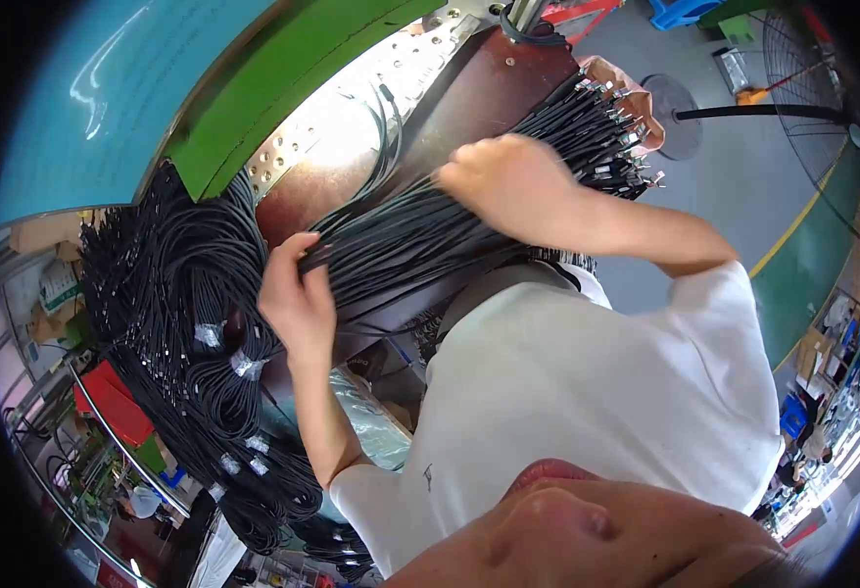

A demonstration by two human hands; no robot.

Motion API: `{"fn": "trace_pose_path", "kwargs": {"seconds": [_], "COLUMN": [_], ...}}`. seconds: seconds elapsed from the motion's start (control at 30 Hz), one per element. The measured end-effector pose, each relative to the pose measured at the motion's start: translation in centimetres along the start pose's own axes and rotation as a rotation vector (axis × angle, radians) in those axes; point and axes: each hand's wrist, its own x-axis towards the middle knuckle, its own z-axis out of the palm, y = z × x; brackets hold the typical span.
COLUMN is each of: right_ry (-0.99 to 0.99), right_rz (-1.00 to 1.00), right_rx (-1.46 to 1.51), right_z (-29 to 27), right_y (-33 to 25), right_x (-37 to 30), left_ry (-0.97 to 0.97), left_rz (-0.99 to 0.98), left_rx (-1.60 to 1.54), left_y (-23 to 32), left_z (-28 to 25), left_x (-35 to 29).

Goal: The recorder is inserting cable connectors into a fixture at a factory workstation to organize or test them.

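A thick bundle of black cables (pixel 401 245) lies across the brown worktop in front of me, with metal connectors (pixel 621 127) at its right end. My left hand (pixel 298 294) grips the left part of the bundle, thumb and fingers around the strands. Over the bundle's upper edge, my right hand (pixel 503 181) is closed with curled fingers, apparently on some of the cables; its fingertips are partly hidden and slightly blurred. A few loose cables (pixel 386 137) curve up from the bundle toward a brightly lit perforated metal plate (pixel 293 142).
Coiled black cables (pixel 210 245), some with silvery wraps, hang in a large heap to my left. A green panel (pixel 254 108) and a blue sheet (pixel 87 108) overhang the upper left. Past the worktop's right end stands a fan (pixel 807 113) with a wire cage.
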Motion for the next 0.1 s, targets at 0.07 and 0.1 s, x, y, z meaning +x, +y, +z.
{"fn": "trace_pose_path", "kwargs": {"seconds": [0.07,0.1], "right_ry": [0.045,0.040], "right_rz": [0.102,0.103], "right_rx": [-0.149,-0.156], "right_z": [-1.4,-1.3], "right_y": [3.6,3.8], "right_x": [-2.8,-2.8], "left_ry": [-0.064,-0.259], "left_rz": [-0.109,-0.161], "left_rx": [-0.070,-0.055], "left_y": [-0.2,0.0], "left_z": [-1.3,-1.1], "left_x": [0.3,0.7]}}
